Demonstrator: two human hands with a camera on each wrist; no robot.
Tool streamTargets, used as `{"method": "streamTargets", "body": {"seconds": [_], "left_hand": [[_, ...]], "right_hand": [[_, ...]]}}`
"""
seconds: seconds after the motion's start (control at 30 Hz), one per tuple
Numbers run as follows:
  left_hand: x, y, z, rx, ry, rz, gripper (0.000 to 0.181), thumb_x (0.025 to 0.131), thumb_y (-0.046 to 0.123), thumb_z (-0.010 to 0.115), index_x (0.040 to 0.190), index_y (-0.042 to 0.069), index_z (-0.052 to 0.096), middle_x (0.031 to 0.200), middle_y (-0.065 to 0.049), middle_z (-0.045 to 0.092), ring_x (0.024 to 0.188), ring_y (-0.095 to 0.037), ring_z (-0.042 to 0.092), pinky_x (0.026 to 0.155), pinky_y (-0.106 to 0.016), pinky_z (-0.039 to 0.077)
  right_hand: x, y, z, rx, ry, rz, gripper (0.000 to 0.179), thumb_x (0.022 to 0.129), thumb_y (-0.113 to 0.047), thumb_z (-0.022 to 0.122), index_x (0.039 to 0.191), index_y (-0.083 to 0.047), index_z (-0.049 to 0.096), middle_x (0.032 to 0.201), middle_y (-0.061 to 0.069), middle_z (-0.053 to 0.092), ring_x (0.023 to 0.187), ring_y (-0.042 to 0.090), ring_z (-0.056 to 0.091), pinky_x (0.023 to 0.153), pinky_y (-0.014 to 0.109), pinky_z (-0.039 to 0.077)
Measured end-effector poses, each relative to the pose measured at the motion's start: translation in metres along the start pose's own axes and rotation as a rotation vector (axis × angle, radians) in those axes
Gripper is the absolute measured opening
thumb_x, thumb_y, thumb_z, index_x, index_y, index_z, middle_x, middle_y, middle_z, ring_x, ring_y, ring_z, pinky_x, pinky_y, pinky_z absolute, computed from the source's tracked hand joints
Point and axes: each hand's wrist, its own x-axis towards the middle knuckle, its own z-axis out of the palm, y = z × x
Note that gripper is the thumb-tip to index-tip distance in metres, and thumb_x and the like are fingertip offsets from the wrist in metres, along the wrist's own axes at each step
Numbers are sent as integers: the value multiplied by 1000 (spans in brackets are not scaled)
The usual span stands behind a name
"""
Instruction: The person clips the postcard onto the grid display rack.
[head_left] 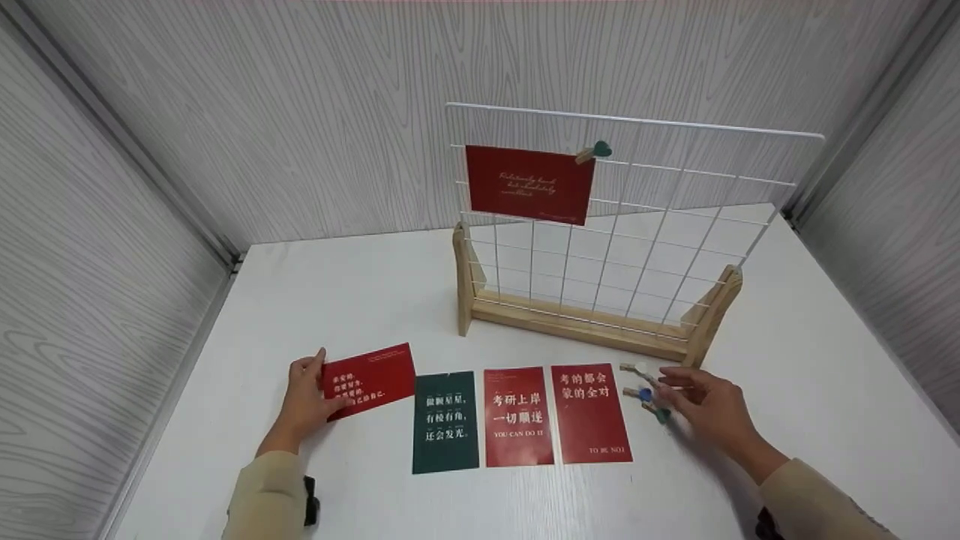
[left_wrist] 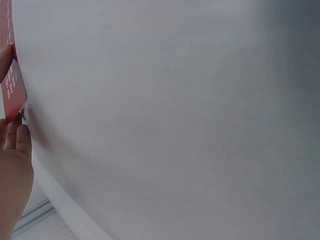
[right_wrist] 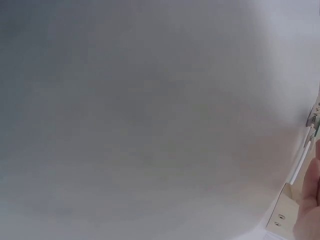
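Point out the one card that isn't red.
The dark green card, leftmost of the three unheld ones lying side by side; the other four cards are red.

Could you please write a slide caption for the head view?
Left hand holding a red card, right hand at the small clips, before a wire rack bearing another red card.

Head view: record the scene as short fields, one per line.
left hand: grips a red rectangular card with white lettering
right hand: fingertips at three small clips with coloured ends; grip unclear
white wire rack: set in a pale wooden base
on the rack: red rectangular card with white script, held by one green-heart wooden clip
flat row, left to right: dark green card, two red cards
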Motion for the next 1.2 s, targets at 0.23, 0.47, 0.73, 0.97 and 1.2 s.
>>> {"method": "streamTargets", "body": {"seconds": [0.23,0.47,0.73,0.97,1.2], "left_hand": [[0,0,-4,-13,39,-44,87,83,2,71,149,-5,14,141,-30,21,116,-41,40,102,-53,37],[-2,2,-12,-64,73,-80,77,87,2,66,149,-2,20,131,-28,38,117,-40,44,98,-52,41],[-2,3,-21,-194,109,-97,68,95,0,54,152,9,18,131,-24,41,122,-37,44,101,-48,39],[-4,6,-30,-320,202,-112,62,97,5,54,151,15,27,130,-20,48,123,-31,49,93,-28,47],[-4,15,-32,-399,295,-116,57,96,12,58,148,19,37,128,-13,56,115,-19,54,83,-15,47]], "right_hand": [[2,-3,1,58,-16,16,33,86,-13,72,118,-7,66,107,8,69,92,16,67,76,15,50],[4,-6,0,79,-6,38,33,87,-21,71,117,-8,67,107,6,69,90,15,64,75,16,51],[7,-10,-1,215,19,40,31,86,-20,72,113,-5,68,105,8,68,90,9,64,77,18,52],[9,-15,-2,300,24,72,34,84,-19,74,111,0,68,105,13,67,90,11,64,77,20,53],[13,-21,-6,366,15,63,34,86,-21,72,114,-2,67,109,13,66,94,12,64,80,23,53]]}}
